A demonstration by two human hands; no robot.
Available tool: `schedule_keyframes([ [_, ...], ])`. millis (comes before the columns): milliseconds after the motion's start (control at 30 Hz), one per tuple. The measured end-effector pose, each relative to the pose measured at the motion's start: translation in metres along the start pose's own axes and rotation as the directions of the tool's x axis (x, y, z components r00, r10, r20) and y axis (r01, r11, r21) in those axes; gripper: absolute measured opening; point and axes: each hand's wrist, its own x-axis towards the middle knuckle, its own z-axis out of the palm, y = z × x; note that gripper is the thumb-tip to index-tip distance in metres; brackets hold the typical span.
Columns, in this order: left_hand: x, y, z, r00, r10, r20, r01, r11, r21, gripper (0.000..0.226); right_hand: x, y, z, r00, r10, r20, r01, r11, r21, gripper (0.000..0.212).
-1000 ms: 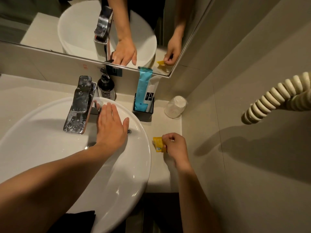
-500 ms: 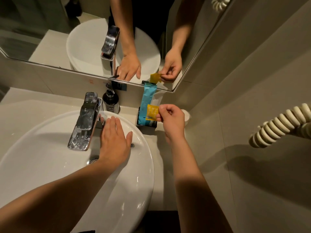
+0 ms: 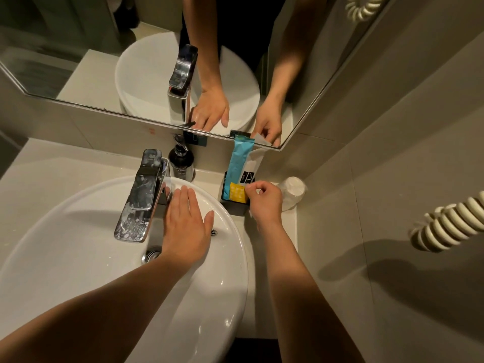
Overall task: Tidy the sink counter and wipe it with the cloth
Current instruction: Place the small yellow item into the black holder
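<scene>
A: Basin point(image 3: 78, 258) filled the table's point(image 3: 272, 231) left; the left hand point(image 3: 187, 226) lay flat, fingers spread, holding nothing, on its rim at 2 o'clock.

B: The right hand point(image 3: 264, 203) pinched the yellow sachet point(image 3: 237, 192) at its right edge, in the black holder point(image 3: 234, 206). Likely light, flimsy; best gripped by an edge.

Both forearms are bare from the bottom edge of the frame up to the wrists; no sleeves, watch or bracelet show. The left hand point(image 3: 187, 226), at centre, and the right hand point(image 3: 264, 203), right of centre, carry no rings or gloves. In the mirror point(image 3: 78, 48) at upper centre, dark clothing shows between the reflected arms.
</scene>
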Motion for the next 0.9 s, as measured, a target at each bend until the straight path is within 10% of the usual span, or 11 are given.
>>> schedule_keyframes([
  [733, 0.000, -0.001, -0.007, 0.995, 0.027, 0.094, -0.025, 1.000, -0.015, 0.078, -0.042, -0.014, -0.016, 0.999, 0.032, 0.006, -0.033, 0.992, 0.125, 0.004],
  [900, -0.001, -0.017, -0.022, 0.974, 0.133, 0.183, -0.087, 0.967, -0.239, 0.078, -0.091, -0.023, -0.022, 0.997, -0.025, 0.073, 0.014, 0.989, 0.148, 0.003],
])
